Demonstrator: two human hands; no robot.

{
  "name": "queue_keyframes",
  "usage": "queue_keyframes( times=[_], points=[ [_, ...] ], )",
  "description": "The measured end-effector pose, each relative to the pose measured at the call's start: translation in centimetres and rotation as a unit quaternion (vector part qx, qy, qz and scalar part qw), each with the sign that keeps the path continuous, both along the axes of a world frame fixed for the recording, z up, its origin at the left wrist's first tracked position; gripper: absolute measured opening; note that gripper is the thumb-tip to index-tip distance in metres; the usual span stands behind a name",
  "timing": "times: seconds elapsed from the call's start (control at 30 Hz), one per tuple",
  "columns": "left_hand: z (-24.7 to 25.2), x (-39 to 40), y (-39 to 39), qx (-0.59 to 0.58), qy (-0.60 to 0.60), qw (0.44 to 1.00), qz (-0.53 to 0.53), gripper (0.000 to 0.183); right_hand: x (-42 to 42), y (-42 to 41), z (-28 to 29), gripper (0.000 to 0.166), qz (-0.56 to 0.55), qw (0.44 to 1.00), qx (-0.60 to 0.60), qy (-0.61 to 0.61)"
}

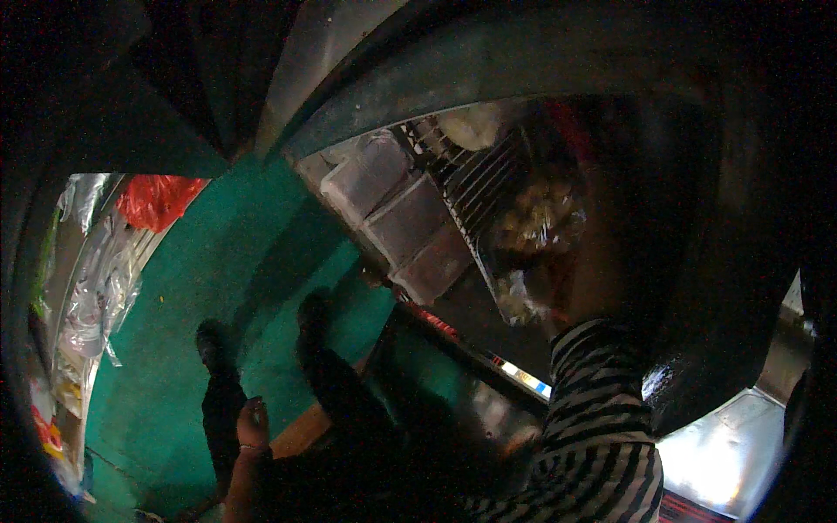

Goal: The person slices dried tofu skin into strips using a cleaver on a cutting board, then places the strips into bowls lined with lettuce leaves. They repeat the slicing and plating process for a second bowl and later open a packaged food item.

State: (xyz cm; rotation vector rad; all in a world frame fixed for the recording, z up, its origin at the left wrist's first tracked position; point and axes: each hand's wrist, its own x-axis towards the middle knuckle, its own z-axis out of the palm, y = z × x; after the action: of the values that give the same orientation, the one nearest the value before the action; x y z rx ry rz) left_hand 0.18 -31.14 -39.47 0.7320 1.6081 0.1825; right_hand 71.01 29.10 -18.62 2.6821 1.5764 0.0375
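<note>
My left hand (254, 421) hangs low beside my dark-clad leg, over the green floor. Its fingers are loosely curled, and nothing shows in them. A thin band circles the wrist. My right arm, in a black-and-grey striped sleeve (598, 392), reaches into a dark cabinet. Its bare forearm fades into shadow, so the right hand cannot be made out. Near that forearm are clear plastic bags with yellowish contents (539, 212) and a whitish bundle (516, 297). A wire rack (484, 183) stands beside lidded plastic containers (412, 216) in a row. A pale round item (469, 125) lies by the rack.
The cabinet's front edge (471, 337) carries coloured labels and runs diagonally before me. A dark curved panel or door edge (405, 98) arches above. At the left, shelves hold a red plastic bag (160, 199) and clear plastic packages (98, 301). A shiny metal surface (719, 451) is at lower right.
</note>
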Motion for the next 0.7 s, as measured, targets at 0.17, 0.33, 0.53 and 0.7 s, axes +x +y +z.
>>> queue_keyframes(
  times=[0.17, 0.33, 0.53, 0.7],
  points=[
    [1.7, -0.5, 1.6, -0.013, -0.043, 0.998, 0.038, 0.027, -0.2, -4.4, 3.1, 0.052, -0.049, 0.977, 0.122, 0.168],
    [6.6, 1.1, 5.0, 0.048, 0.027, 0.998, -0.027, 0.026, -3.6, -9.4, 6.2, 0.051, -0.088, 0.877, 0.238, 0.409],
    [7.9, 7.6, 8.5, -0.01, -0.177, 0.983, 0.047, 0.033, -7.7, -20.1, 12.0, 0.05, -0.123, 0.725, 0.323, 0.595],
    [15.3, 18.9, 22.8, -0.11, -0.459, 0.867, 0.158, 0.054, -13.9, -30.8, 15.9, 0.049, -0.161, 0.59, 0.354, 0.708]
  ],
)
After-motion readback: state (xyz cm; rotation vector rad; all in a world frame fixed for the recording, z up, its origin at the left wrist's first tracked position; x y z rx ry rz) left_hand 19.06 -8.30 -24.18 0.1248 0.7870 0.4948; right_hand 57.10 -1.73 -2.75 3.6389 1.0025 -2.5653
